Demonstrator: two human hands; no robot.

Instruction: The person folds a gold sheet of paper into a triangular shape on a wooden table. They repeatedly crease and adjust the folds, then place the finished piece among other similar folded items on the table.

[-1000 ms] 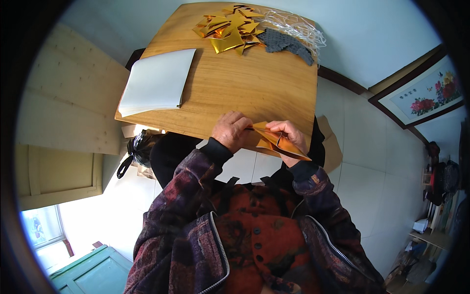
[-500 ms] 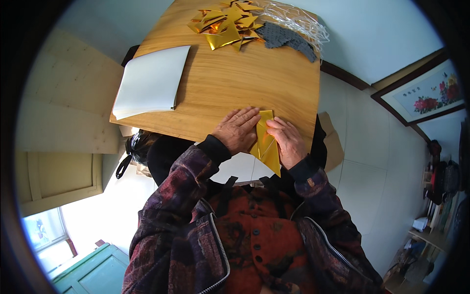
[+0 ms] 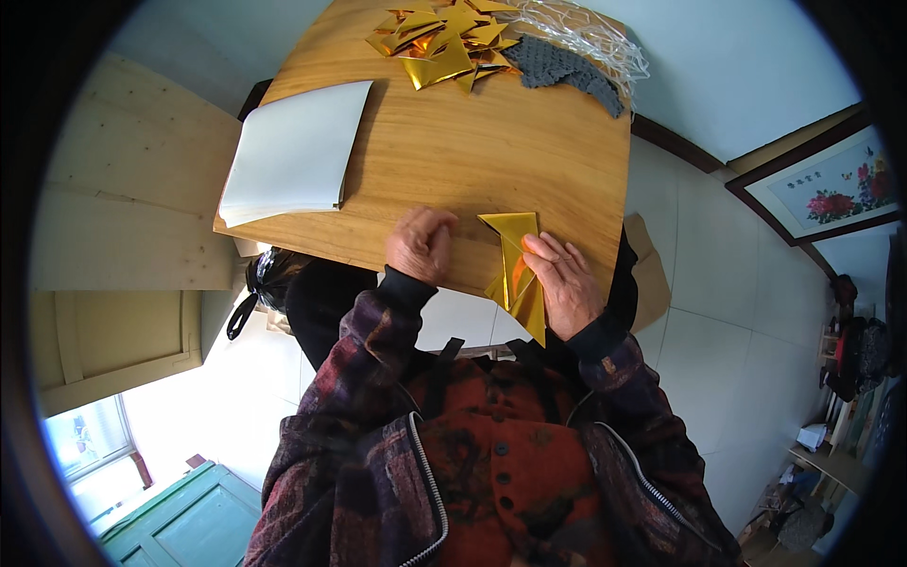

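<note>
A partly folded sheet of gold foil paper [image 3: 513, 236] lies at the near edge of the table, its lower points sticking out past that edge. My right hand [image 3: 567, 288] grips its right side, with the thumb and fingertips on the foil. The fold stands somewhat open, and orange shows inside it. To the left of the paper, apart from it, my left hand [image 3: 419, 246] is closed with its fingers curled in, at the table's edge; nothing shows in it.
At the far side of the wooden table [image 3: 453, 151] lie a heap of folded gold foil pieces [image 3: 439, 57], a grey knitted cloth [image 3: 557, 71] and clear plastic strands [image 3: 605, 47]. A stack of white sheets [image 3: 298, 151] sits at the left. A black bag [image 3: 269, 279] hangs below.
My left hand has come off the gold foil paper, moved left and curled up. The paper's fold has opened out toward the upper left, while my right hand stays on it.
</note>
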